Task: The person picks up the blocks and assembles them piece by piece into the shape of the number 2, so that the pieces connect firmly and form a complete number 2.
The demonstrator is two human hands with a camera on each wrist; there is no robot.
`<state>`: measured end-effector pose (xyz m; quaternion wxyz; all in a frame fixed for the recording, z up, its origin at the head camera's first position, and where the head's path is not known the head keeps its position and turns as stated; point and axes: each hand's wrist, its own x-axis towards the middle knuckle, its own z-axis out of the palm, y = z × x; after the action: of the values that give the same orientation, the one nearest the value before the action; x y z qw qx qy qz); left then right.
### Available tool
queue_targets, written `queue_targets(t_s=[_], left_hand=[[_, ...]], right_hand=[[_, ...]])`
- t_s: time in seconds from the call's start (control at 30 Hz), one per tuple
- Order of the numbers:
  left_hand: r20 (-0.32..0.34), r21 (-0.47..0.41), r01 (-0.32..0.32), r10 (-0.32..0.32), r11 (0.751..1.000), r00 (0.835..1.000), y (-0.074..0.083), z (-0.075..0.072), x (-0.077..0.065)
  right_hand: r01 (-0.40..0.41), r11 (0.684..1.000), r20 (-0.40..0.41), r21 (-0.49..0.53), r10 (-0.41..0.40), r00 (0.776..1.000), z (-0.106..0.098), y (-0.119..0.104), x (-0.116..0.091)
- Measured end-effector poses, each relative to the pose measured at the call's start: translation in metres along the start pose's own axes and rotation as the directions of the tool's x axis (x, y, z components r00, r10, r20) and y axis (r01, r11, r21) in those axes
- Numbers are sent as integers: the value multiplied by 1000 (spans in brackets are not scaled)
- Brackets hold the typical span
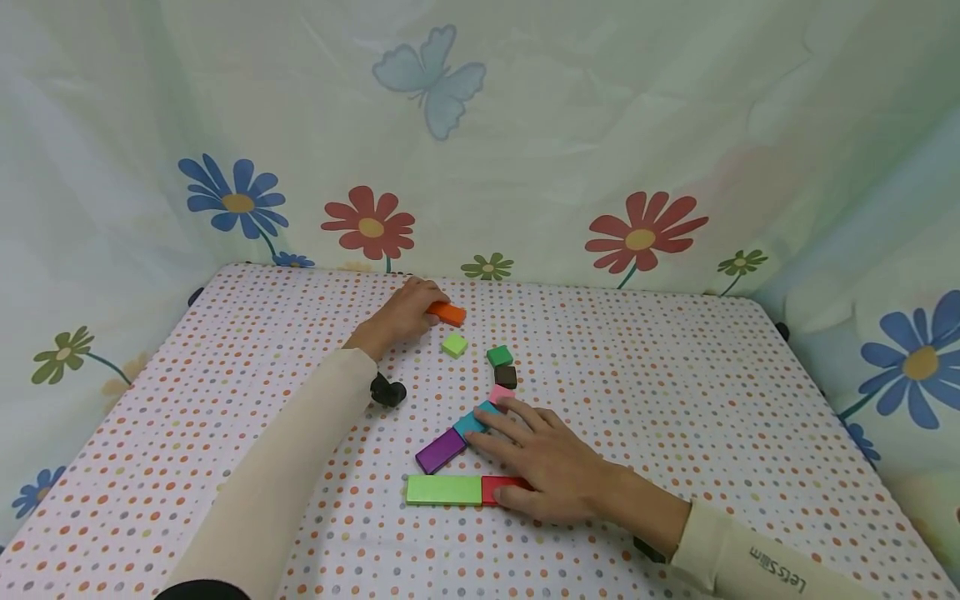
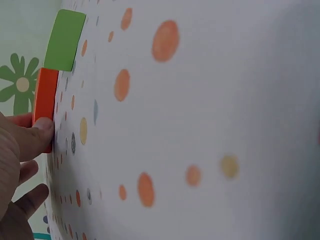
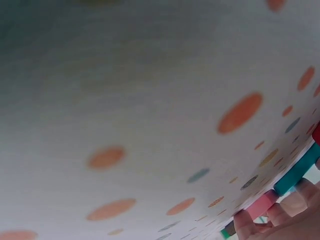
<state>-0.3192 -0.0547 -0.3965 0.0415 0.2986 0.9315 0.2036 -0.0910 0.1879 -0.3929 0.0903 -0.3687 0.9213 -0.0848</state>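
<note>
At the far side of the table, my left hand (image 1: 405, 312) pinches an orange block (image 1: 447, 313) between thumb and fingers. The left wrist view shows the thumb on that orange block (image 2: 46, 95), with a light green block (image 2: 65, 40) beyond it. In the head view this small light green block (image 1: 454, 345) lies just nearer. My right hand (image 1: 555, 467) lies with fingers spread over a blue block (image 1: 471, 423) and a red block (image 1: 495, 489), partly hiding both. A pink block (image 1: 500, 393) sits by its fingertips.
A purple block (image 1: 440, 451) adjoins the blue one, and a long light green block (image 1: 444, 490) abuts the red. Dark brown (image 1: 506, 377) and green (image 1: 499, 356) blocks continue the line beyond the pink one. A dotted cloth (image 1: 675, 392) covers the table; a flowered curtain (image 1: 525, 150) hangs behind.
</note>
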Motion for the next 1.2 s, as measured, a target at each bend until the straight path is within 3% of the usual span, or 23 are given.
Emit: queue_targets(t_s=[0.27,0.63,0.8,1.2], left_hand=[[9,-64,-22,23,998,1000,8,2,2],[41,-113,-75,80,991,996,37,4,3],[53,-141,-67,76,988,996,47,10,2],[31,-99,-85,89,991,996,52,20,-3]], right_hand=[[-6,1000,7,-4,6,1000,-1,0,0],[-6,1000,7,-4,6,1000,-1,2,-1],[-5,1000,2,1,5,1000,-1,1,-1],[-6,1000,5,6,6,1000,-3,1,0]])
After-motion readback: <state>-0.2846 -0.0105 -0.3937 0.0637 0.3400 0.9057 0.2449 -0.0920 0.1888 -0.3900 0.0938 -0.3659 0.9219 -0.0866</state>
